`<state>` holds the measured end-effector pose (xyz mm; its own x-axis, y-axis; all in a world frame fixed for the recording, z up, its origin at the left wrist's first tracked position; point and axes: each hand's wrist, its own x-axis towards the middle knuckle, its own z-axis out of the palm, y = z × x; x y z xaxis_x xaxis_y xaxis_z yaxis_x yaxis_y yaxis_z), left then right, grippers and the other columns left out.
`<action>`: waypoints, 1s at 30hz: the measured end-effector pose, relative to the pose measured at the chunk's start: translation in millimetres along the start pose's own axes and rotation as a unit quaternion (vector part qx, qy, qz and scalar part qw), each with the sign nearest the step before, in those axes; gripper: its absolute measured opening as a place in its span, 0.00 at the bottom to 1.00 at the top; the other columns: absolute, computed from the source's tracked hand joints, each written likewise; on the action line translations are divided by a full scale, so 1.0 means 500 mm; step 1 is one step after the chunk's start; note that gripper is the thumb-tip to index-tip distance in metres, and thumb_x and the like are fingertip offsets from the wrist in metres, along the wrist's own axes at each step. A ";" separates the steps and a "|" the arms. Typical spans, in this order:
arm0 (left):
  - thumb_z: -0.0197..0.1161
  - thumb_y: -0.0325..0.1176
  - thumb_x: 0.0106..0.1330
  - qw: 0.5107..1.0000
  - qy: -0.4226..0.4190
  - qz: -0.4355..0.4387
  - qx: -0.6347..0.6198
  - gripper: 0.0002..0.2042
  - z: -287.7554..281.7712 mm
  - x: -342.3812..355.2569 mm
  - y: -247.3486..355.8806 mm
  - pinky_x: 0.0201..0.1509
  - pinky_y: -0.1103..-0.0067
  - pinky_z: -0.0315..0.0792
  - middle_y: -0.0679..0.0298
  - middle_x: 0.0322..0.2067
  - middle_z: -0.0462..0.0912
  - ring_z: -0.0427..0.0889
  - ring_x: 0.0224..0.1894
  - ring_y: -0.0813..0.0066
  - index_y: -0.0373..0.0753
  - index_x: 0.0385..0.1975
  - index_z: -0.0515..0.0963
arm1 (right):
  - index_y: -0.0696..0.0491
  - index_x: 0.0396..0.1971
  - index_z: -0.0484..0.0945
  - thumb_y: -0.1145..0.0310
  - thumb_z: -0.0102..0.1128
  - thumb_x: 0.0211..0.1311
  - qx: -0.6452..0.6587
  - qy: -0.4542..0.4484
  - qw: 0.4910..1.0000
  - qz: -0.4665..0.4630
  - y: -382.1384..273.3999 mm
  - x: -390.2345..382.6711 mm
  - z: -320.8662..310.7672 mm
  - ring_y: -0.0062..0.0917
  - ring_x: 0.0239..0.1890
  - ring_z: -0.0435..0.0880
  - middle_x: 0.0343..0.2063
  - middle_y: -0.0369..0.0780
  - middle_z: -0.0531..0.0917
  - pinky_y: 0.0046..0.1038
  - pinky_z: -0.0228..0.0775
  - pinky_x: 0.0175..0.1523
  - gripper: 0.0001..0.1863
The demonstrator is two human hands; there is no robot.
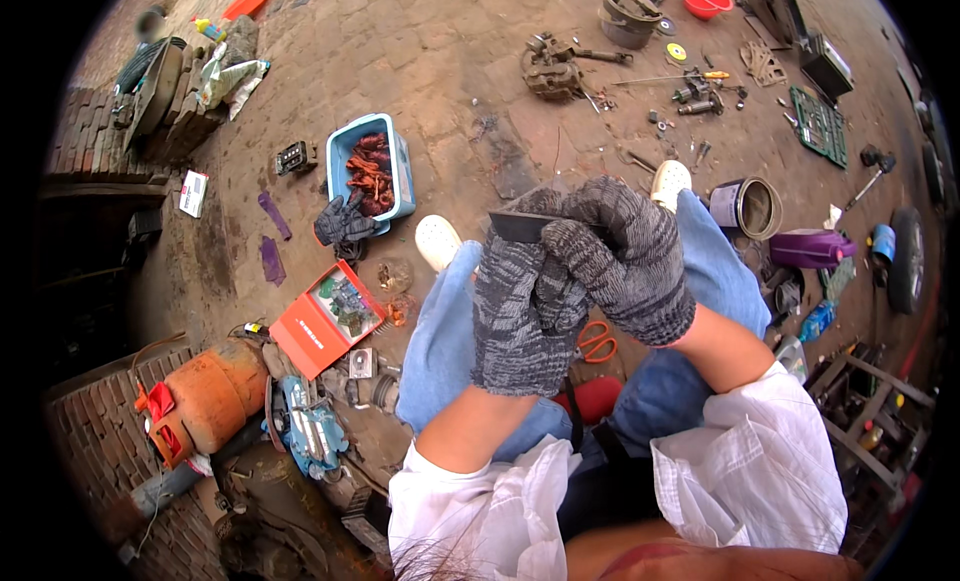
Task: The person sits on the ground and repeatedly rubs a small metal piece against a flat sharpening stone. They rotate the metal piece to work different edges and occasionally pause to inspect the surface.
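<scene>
A dark, flat strip (514, 224) lies across my hands, both in grey knitted gloves. My left hand (515, 316) is closed on it from below. My right hand (625, 261) has its fingers curled over the strip's right part, against my left hand; some fingertips are hidden. Orange-handled scissors (594, 342) lie below my hands. To the left, a light blue tub (400, 166) holds reddish, crumpled pieces, with a spare dark glove (340, 221) at its corner.
A red box of small parts (301, 338) and an orange gas cylinder (215, 391) sit at the left. A green socket case (818, 126), a metal bucket (755, 211), a purple container (808, 248) and a tyre (906, 261) are at the right. Scattered metal parts (555, 71) lie ahead.
</scene>
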<state>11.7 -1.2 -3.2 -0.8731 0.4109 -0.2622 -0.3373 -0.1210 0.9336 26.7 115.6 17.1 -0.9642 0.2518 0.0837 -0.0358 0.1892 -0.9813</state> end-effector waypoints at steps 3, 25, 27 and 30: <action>0.51 0.28 0.57 0.885 -0.112 -0.080 -0.445 0.17 0.026 0.002 -0.008 0.22 0.90 0.64 0.70 0.21 0.69 0.68 0.20 0.86 0.34 0.48 0.63 | 0.59 0.26 0.72 0.75 0.52 0.52 -0.011 0.081 0.996 -0.023 0.011 0.021 -0.021 0.15 0.24 0.70 0.20 0.34 0.73 0.18 0.63 0.30 0.04; 0.53 0.34 0.57 0.943 -0.015 -0.128 -0.307 0.14 0.011 0.016 0.008 0.12 0.89 0.53 0.71 0.15 0.67 0.59 0.11 0.87 0.35 0.41 0.69 | 0.56 0.29 0.75 0.67 0.57 0.47 0.148 0.031 0.983 0.103 0.001 0.044 -0.057 0.13 0.23 0.69 0.21 0.32 0.74 0.16 0.60 0.27 0.10; 0.53 0.35 0.57 0.958 0.014 -0.137 -0.251 0.13 0.012 0.020 0.014 0.11 0.90 0.52 0.69 0.17 0.69 0.59 0.10 0.87 0.35 0.39 0.70 | 0.56 0.28 0.74 0.66 0.57 0.48 0.203 0.068 0.973 0.090 0.001 0.046 -0.054 0.13 0.22 0.68 0.20 0.32 0.73 0.15 0.59 0.26 0.10; 0.53 0.33 0.57 0.959 -0.007 -0.155 -0.236 0.12 0.000 0.030 0.017 0.12 0.91 0.53 0.65 0.23 0.76 0.62 0.11 0.87 0.36 0.38 0.72 | 0.56 0.28 0.74 0.65 0.57 0.49 0.209 0.108 0.967 0.095 0.000 0.049 -0.059 0.12 0.20 0.67 0.19 0.31 0.72 0.14 0.57 0.25 0.10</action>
<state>-4.4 3.9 0.6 -0.7010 0.5045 -0.5040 -0.7051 -0.3848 0.5956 11.0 149.9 24.2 -0.8881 0.4452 -0.1141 -0.0107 -0.2683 -0.9633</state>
